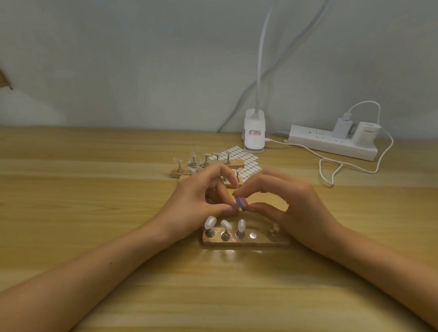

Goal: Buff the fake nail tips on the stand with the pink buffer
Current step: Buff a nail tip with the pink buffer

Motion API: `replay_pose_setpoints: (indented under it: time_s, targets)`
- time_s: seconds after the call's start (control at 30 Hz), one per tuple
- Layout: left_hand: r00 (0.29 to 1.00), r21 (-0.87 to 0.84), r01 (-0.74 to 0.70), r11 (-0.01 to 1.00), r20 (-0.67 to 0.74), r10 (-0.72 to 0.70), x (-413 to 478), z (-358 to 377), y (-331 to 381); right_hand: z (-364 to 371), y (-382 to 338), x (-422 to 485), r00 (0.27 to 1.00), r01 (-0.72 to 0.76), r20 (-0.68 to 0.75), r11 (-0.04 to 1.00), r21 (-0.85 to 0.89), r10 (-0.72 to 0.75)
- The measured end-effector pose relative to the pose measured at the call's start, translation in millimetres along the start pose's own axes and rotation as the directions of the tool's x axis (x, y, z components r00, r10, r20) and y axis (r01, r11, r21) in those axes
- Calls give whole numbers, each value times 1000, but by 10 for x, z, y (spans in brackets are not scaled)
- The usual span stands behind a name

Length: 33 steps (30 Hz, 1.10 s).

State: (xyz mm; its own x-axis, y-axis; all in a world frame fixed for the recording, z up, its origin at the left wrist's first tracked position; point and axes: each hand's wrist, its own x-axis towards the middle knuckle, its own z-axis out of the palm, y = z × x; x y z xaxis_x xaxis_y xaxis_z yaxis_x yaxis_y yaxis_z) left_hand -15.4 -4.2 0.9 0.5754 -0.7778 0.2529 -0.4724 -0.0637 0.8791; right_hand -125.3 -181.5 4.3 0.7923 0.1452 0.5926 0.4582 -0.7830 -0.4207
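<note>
A wooden stand (260,241) lies on the table in front of me with three clear nail tips (225,225) upright on metal pegs, one bare magnet spot and a peg at the right end. Just above it, my right hand (286,203) pinches the small pink buffer (242,204) between thumb and fingers. My left hand (199,195) pinches a nail tip on its peg (234,204) and holds it against the buffer. Most of that tip is hidden by my fingers.
Two more wooden stands (180,173) with nail tips sit behind my hands, beside a white sticker sheet (240,156). A white clip lamp (254,134), a power strip (333,142) with chargers and a loose white cable (337,170) lie at the back right.
</note>
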Motion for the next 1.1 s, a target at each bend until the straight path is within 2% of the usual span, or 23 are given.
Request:
replay_pose_setpoints:
  time_s: [0.1, 0.23, 0.33, 0.4, 0.53, 0.67, 1.0, 1.1]
  targets:
    - [1000, 0, 1, 1000, 0, -1, 0, 1, 5, -12, 9, 1, 1000, -30, 10, 999, 29, 30]
    - [1000, 4, 0, 1000, 4, 0, -2, 0, 16, 3, 11, -14, 999, 38, 3, 999, -4, -38]
    - [1000, 6, 2, 1000, 2, -2, -7, -2, 16, -7, 25, -2, 1000, -15, 4, 1000, 21, 15]
    - [1000, 11, 1, 1000, 3, -1, -9, 1, 18, -9, 30, 5, 1000, 2, -25, 1000, -12, -2]
    - [1000, 9, 4, 1000, 2, -4, -2, -1, 24, -8, 27, 12, 999, -39, 33, 999, 27, 38]
    - [1000, 18, 4, 1000, 3, -4, -3, 3, 27, 4, 24, -9, 1000, 21, 11, 1000, -23, -20]
    - [1000, -12, 17, 1000, -6, -17, -2, 4, 22, -2, 39, -12, 1000, 6, 2, 1000, 11, -6]
    - [1000, -6, 15, 1000, -2, -15, 5, 5, 21, 10, 48, -11, 999, 32, -3, 999, -34, -32]
